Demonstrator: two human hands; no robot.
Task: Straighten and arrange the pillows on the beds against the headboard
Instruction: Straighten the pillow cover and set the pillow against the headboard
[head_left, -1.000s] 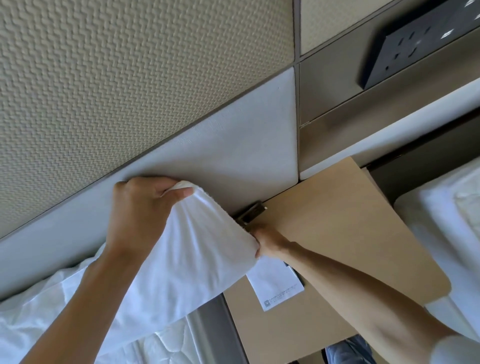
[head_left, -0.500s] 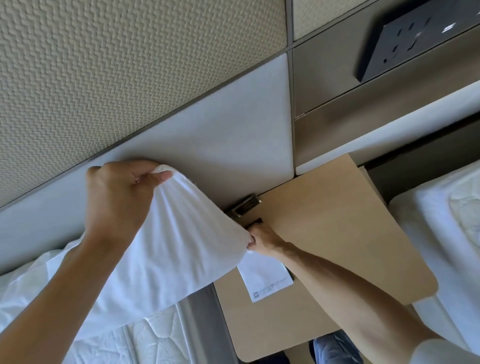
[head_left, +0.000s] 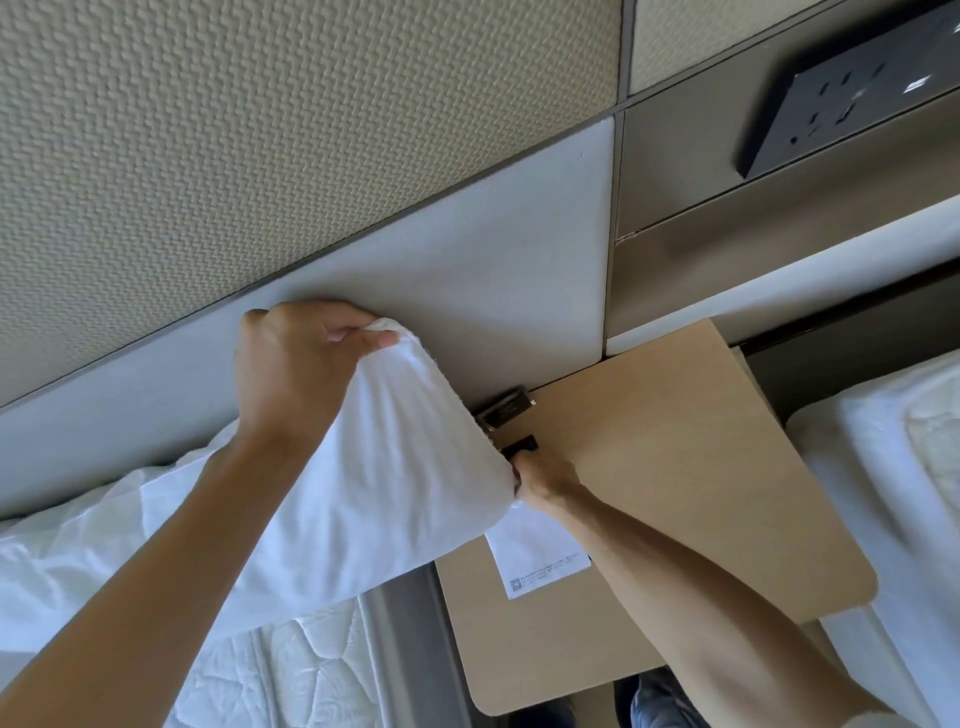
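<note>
A textured beige wall (head_left: 260, 130) fills the upper frame, with a pale grey padded headboard (head_left: 467, 291) running below it from 9 o'clock up toward 1 o'clock. At 2 o'clock a dark socket panel (head_left: 847, 88) sits on a brown wall panel.

The white pillow (head_left: 322, 499) lies against the headboard, stretching from 8 o'clock to the centre of the frame, its right end raised off the mattress (head_left: 291, 670), whose quilted surface shows at 6 to 7 o'clock. The left hand (head_left: 296, 374) is closed on the pillow's upper right corner, thumb and fingers pinching a fold of the cover right against the headboard. The right hand (head_left: 545, 480) is at the pillow's lower right corner, just past centre toward 4 o'clock; its fingers are hidden behind the fabric, so whether it grips the corner or only presses on it cannot be told.

Beside the bed, from centre toward 4 and 5 o'clock, is a tan nightstand (head_left: 701, 467). A white paper (head_left: 540, 564) with small print lies flat on it, partly under the pillow's end and the right forearm. Two small dark items (head_left: 506, 408) sit on the nightstand's near-wall edge, touching or just beside the pillow's end; what they are is unclear. A grey bed frame (head_left: 405, 639) edge runs between mattress and nightstand. At 3 to 4 o'clock is a second bed (head_left: 893, 493) in white bedding, well apart from the pillow.
</note>
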